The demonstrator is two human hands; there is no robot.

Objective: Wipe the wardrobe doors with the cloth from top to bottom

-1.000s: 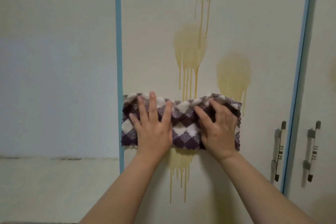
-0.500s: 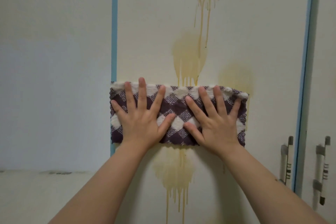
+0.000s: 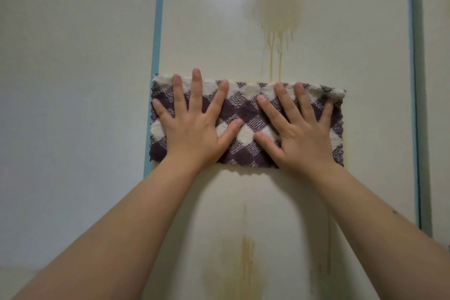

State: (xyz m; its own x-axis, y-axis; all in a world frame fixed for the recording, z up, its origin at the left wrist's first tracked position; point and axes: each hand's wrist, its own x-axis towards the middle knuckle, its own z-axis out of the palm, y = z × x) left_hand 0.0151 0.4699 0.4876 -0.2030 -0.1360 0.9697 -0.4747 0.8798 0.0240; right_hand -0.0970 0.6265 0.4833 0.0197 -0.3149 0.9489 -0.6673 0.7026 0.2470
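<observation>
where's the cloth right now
Head view, centre: the cloth lies flat on the wardrobe door under the left hand and right hand, below the upper stain.

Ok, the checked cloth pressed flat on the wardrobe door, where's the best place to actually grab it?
Probably its thick top edge, coming down from above. The cloth lies flat on the door as a wide strip, pinned only by the left hand and right hand, and that edge looks plumper, giving a pinch something to catch.

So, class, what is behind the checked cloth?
The left hand and right hand press the cloth flat against the wardrobe door. Yellowish drips reach its top edge; any stain beneath is covered.
</observation>
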